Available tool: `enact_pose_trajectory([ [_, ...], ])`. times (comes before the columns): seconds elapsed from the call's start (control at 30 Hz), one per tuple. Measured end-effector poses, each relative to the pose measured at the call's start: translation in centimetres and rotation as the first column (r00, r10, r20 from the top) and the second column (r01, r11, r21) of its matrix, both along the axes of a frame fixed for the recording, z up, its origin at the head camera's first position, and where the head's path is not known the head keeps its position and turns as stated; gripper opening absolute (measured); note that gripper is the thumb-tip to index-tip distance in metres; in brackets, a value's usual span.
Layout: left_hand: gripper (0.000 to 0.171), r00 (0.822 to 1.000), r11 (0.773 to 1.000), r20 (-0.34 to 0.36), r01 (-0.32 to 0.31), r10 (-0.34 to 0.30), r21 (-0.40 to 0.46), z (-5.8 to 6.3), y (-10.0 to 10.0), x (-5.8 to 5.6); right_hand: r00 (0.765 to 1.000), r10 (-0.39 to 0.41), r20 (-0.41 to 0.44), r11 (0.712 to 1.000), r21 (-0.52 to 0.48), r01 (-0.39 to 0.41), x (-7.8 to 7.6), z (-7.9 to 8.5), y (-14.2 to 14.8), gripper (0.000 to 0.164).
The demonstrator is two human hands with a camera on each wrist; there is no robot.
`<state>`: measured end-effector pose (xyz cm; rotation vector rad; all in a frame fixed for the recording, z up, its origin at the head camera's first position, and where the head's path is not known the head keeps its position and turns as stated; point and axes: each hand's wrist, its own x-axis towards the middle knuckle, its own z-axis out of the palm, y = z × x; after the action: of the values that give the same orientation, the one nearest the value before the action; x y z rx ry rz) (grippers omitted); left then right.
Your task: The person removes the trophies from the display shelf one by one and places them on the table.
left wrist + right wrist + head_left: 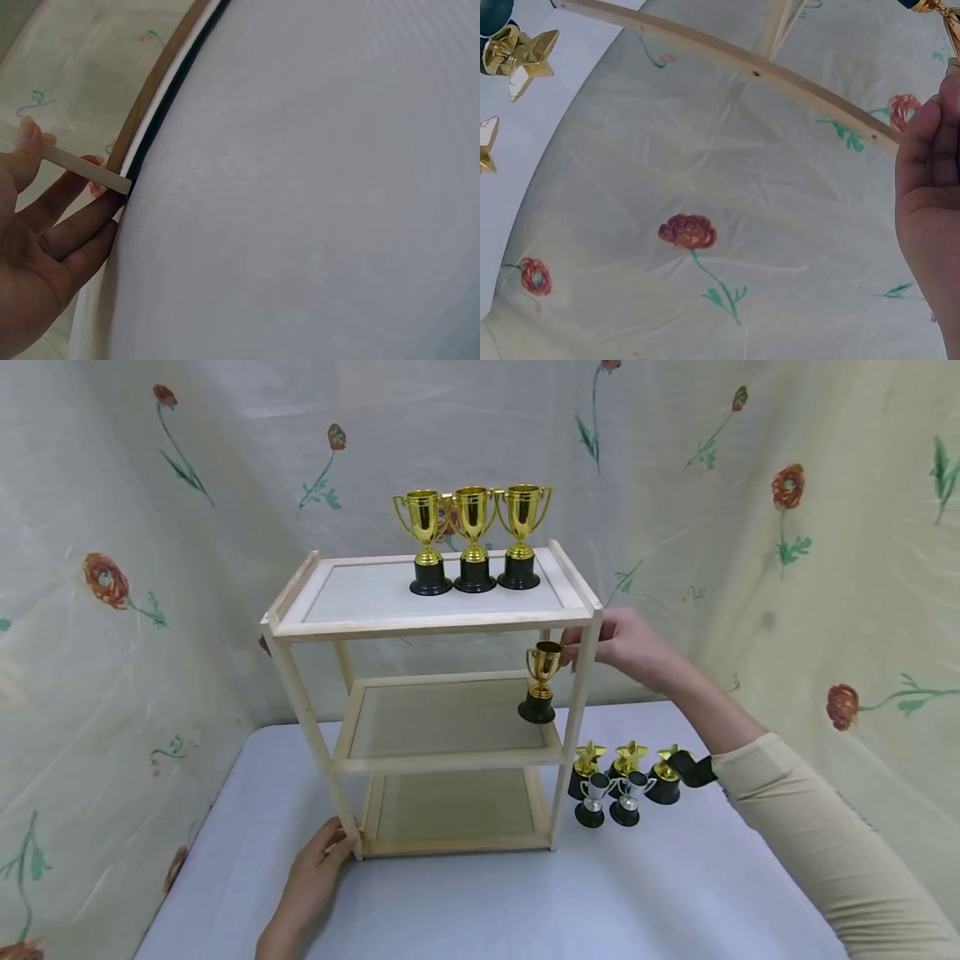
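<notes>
A small gold trophy cup (543,664) with a black base is at the right end of the middle tier of a pale wooden three-tier shelf (442,764). My right hand (633,647) reaches in past the right-hand posts and pinches the cup by its right side. In the right wrist view, only part of this cup (954,22) shows, at the fingertips. Whether its base touches the tier, I cannot tell. Low at the front left corner, my left hand (315,870) grips the shelf's post (86,166) between thumb and fingers.
Three larger gold trophy cups (474,527) stand in a row on the top tier. Right of the shelf, gold star trophies (628,756) and two silver cups (630,797) stand on the white table (450,910). A flower-patterned curtain (247,468) surrounds the table.
</notes>
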<state>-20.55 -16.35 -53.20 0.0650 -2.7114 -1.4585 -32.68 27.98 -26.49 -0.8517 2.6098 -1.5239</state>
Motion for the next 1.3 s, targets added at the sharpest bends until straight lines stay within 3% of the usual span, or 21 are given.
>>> enact_pose_trajectory([
  [0.13, 0.028, 1.0, 1.0, 0.021, -0.005, 0.004, 0.009, -0.1, 0.1, -0.1, 0.999, -0.038, -0.006, 0.999, -0.029, 0.038, 0.2, -0.2, 0.8, 0.012],
  [0.27, 0.029, 1.0, 1.0, 0.027, -0.006, 0.006, -0.001, 0.0, 0.0, -0.3, 1.0, -0.027, -0.01, 0.998, -0.049, 0.026, 0.4, -0.3, 1.6, 0.013],
  [0.43, 0.029, 1.0, 1.0, 0.027, -0.008, 0.009, -0.001, 0.1, -0.1, -0.4, 0.999, -0.017, -0.032, 1.0, -0.016, 0.017, 0.7, -0.4, 2.4, 0.017],
  [0.67, 0.03, 0.999, 1.0, 0.036, -0.007, 0.007, 0.007, 0.3, 0.0, -0.3, 0.995, -0.085, -0.043, 0.996, 0.034, 0.087, 1.5, -1.0, 3.7, 0.015],
  [0.9, 0.029, 1.0, 1.0, 0.022, 0.01, -0.01, 0.004, 0.3, 0.0, -0.1, 0.995, -0.084, -0.046, 0.996, 0.031, 0.085, 1.8, -2.1, 5.1, 0.016],
  [1.13, 0.03, 1.0, 1.0, 0.023, 0.017, -0.017, 0.003, 0.2, 0.0, 0.1, 0.989, -0.15, -0.005, 0.984, 0.096, 0.15, 2.5, -3.3, 5.8, 0.016],
  [1.3, 0.03, 1.0, 1.0, 0.022, 0.02, -0.021, 0.006, 0.2, -0.1, 0.1, 0.991, -0.135, 0.026, 0.988, 0.082, 0.132, 2.9, -4.1, 6.6, 0.016],
])
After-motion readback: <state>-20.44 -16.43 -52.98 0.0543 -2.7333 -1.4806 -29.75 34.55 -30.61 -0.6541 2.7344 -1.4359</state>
